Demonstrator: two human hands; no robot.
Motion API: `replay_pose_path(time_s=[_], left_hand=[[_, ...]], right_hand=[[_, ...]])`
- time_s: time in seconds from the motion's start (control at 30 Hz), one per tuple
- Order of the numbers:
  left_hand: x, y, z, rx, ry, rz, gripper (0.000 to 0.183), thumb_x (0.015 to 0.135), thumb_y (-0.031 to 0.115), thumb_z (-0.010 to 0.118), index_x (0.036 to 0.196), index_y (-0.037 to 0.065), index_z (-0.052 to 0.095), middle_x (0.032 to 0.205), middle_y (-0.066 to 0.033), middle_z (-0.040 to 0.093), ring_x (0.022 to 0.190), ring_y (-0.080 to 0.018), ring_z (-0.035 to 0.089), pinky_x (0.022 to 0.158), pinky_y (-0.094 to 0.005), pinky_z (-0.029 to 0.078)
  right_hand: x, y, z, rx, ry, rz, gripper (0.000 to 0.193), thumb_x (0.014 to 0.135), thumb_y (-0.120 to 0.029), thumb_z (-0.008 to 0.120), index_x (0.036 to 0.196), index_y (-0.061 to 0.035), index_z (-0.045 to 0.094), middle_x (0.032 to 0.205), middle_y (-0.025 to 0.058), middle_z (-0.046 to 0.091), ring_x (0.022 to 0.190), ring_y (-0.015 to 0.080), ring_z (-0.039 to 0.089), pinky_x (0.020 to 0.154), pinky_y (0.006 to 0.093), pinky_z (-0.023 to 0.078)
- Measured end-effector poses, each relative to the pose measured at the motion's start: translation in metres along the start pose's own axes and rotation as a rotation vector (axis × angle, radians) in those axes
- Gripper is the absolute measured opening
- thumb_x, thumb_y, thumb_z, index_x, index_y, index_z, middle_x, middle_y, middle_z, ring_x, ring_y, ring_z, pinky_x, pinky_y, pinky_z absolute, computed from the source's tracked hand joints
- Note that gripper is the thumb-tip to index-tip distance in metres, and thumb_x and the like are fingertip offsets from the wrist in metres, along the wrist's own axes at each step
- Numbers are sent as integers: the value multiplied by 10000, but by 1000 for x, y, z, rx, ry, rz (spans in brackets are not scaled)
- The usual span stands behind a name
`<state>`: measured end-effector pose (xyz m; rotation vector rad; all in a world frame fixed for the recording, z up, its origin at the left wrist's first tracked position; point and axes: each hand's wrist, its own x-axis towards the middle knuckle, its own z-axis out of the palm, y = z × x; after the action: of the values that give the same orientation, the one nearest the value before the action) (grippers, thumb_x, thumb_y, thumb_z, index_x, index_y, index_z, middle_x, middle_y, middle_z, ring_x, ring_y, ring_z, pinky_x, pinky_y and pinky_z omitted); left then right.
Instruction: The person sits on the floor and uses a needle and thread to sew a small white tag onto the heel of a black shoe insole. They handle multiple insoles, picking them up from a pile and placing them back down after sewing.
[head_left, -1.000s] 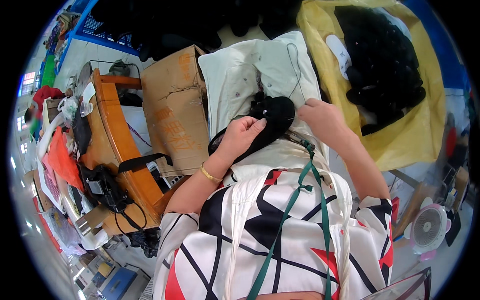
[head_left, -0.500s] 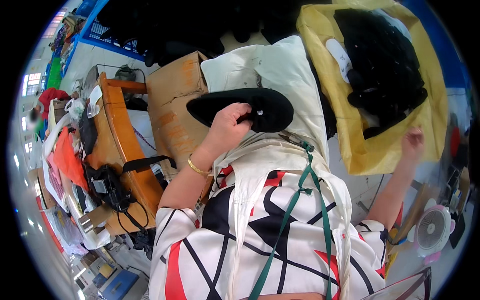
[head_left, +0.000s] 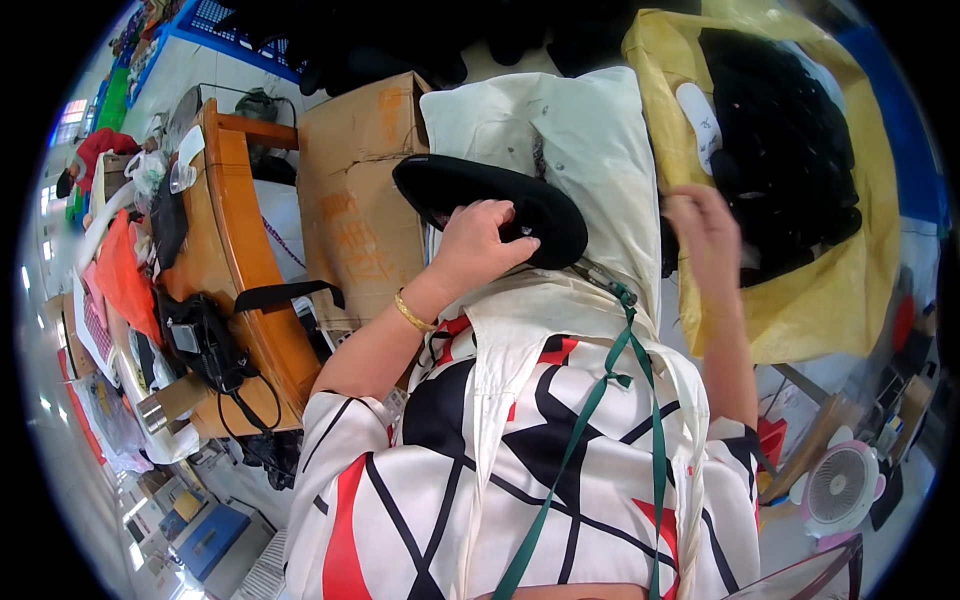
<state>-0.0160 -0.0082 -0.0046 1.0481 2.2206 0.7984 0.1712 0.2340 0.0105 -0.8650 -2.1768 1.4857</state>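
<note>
A black cloth slipper [head_left: 560, 222] lies sideways over my lap, on a pale cloth [head_left: 585, 130]. My left hand [head_left: 480, 238] is closed on the slipper at its opening, with some fingertips hidden inside it. A small pale spot shows by the thumb. My right hand [head_left: 705, 225] is raised at the near left edge of a yellow sack [head_left: 790, 330], apart from the slipper. Motion smears its fingers, and whether it holds anything is not visible. Metal thread snips [head_left: 605, 280] on a green ribbon [head_left: 640, 360] rest at my waist, just right of the slipper.
Inside the yellow sack are black pieces [head_left: 780, 150] and a white insole [head_left: 698, 120]. At left stand a cardboard box [head_left: 365, 200] and a wooden chair [head_left: 235, 260] with a black bag [head_left: 205, 345]. A fan [head_left: 842, 480] is at lower right. Someone in red [head_left: 105, 155] is far left.
My right hand has swung left from the sack's right side toward my lap. My left hand keeps hold of the slipper, which has tilted slightly. The whole view has shifted a little.
</note>
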Motion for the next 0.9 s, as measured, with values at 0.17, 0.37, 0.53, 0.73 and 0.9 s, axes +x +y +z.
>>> replay_pose_path(time_s=[0.17,0.37,0.53,0.73,0.9], left_hand=[[-4,-7,8,-33,112,123,229,722,160,726,838,17,589,805,-120,582,818,-297,552,736,-387,436],[-5,-24,5,-321,32,140,206,718,72,709,857,10,570,788,-85,549,804,-258,518,736,-363,438],[2,-28,-2,-324,-48,145,234,728,105,712,857,-10,553,793,-69,549,782,-223,514,738,-340,435],[6,-25,-2,-432,-111,10,220,784,129,692,790,-35,546,710,-65,509,744,-175,498,701,-318,425],[8,-30,-2,-511,-181,-45,188,825,122,676,796,-27,565,698,-53,473,710,-132,469,651,-291,408]], right_hand=[[17,-40,95,-275,-327,-510,154,866,-135,725,935,-23,647,812,81,588,755,184,592,674,299,481],[4,-12,128,207,-349,24,171,917,-131,704,842,-15,603,720,-2,524,649,90,451,584,252,395],[-3,6,140,350,-329,210,195,918,-121,697,805,-12,581,695,-34,501,657,49,417,568,238,373],[-6,-2,141,193,-263,53,233,914,-135,695,770,-14,558,674,-38,477,633,60,406,545,252,360],[-11,9,149,340,-202,218,240,913,-140,698,771,-10,555,675,-24,477,635,74,414,556,266,369]])
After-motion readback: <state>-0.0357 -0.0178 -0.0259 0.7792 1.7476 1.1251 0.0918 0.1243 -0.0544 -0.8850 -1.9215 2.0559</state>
